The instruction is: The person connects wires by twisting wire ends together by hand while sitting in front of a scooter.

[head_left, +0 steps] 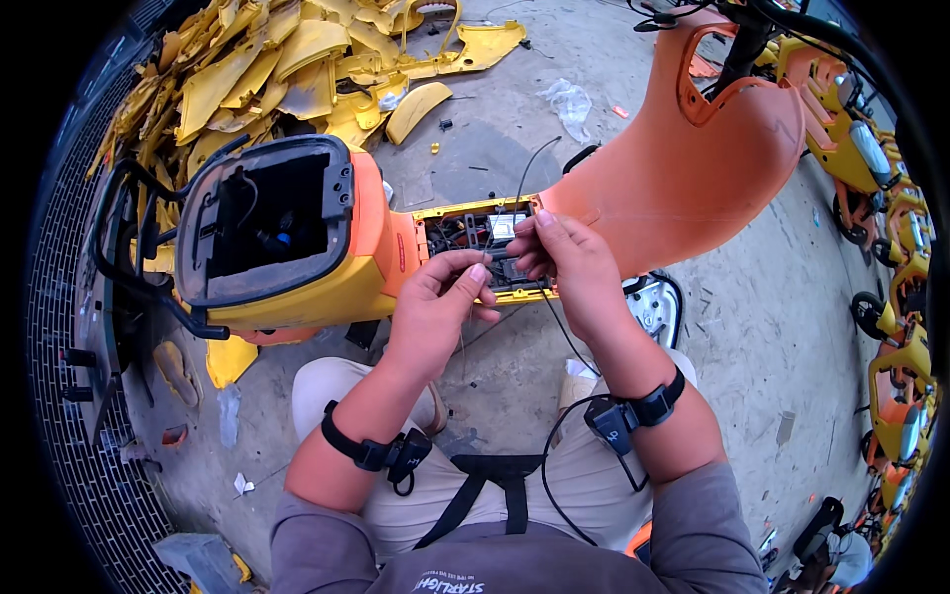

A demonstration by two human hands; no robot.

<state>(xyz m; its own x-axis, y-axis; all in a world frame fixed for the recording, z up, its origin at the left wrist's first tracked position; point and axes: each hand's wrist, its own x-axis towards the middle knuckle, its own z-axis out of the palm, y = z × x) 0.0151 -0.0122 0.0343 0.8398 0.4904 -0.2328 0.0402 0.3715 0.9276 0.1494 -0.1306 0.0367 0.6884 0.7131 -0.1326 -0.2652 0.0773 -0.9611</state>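
Observation:
An orange and yellow scooter body (366, 287) lies across in front of me, with a narrow open compartment (450, 230) of wiring and parts in its middle. My left hand (445, 297) is over the compartment's near edge, thumb and forefinger pinched on a thin wire (462, 342) that trails below it. Close by on the right, my right hand (569, 257) is closed, fingertips pressed together; what it pinches is too small to make out. A thin dark wire (539, 151) arcs up beyond my hands, and a black cable (566, 332) runs down below my right hand.
The scooter's open black seat box (267, 228) is at the left, ringed by a black tube rack (129, 267). Yellow panels (267, 69) are heaped at the far left. An orange front shield (683, 178) rises at the right. More scooters (896, 366) line the right edge.

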